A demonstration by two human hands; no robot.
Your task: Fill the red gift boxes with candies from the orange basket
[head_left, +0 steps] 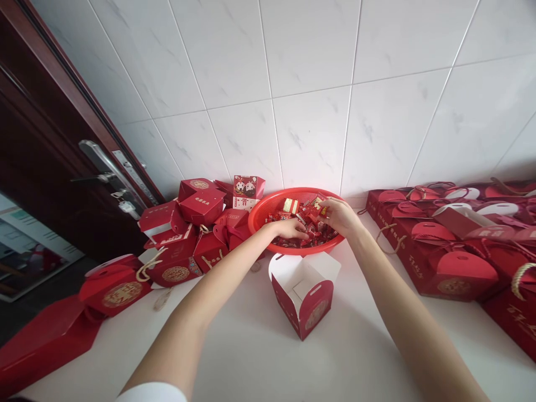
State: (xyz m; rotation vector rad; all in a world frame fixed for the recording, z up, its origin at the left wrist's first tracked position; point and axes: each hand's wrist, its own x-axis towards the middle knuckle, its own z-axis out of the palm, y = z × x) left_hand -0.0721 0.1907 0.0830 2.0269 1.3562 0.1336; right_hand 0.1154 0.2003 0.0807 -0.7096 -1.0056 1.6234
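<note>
Both of my hands are over a red plastic basket [255, 216] heaped with small red-wrapped candies [315, 235]. Inside it, my left hand [292, 229] reaches down among the candies with its fingers bent; what it grips, if anything, is hidden. My right hand [340, 215] pinches a red and gold wrapped candy [321, 205] at the basket's right side. A yellowish-white and red packet [291, 205] lies on top at the back. In front of the basket stands a red box [305, 296] with its flaps spread, its white inside bare.
Red gift boxes [176, 262] with rope handles are piled at the left, beside a dark door [50, 134]. Rows of similar boxes [452, 268] fill the right side. A white tiled wall [310, 123] rises behind the white tabletop [251, 346].
</note>
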